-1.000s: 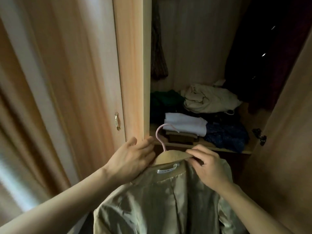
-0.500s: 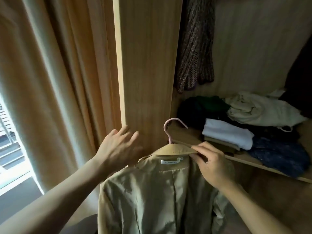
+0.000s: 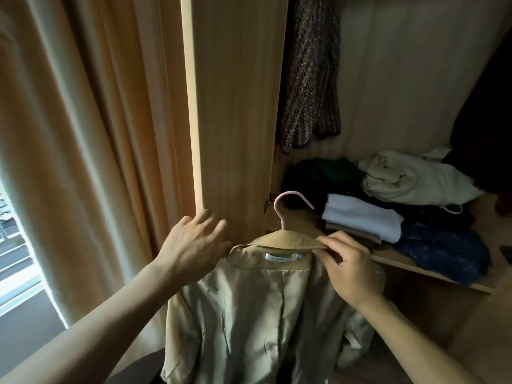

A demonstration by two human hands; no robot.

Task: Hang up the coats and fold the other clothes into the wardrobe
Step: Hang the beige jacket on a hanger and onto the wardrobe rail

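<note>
In the head view, we are reaching both forearms forward and up from the bottom corners of the frame. Our left hand (image 3: 195, 245) is spreading its fingers loosely and holding nothing, its fingertips lying against the edge of the wardrobe door (image 3: 235, 112). At three o'clock from it, our right hand (image 3: 349, 268) is pinching the collar of the beige coat (image 3: 249, 314) between thumb and forefinger, wrist bent downward. The coat is hanging on a pink hanger (image 3: 282, 210), lining toward us, in front of the open wardrobe. At two o'clock from our right hand, folded clothes (image 3: 363, 220) are lying on the shelf (image 3: 432, 274). At twelve o'clock, a knitted garment (image 3: 310, 70) is hanging inside.
</note>
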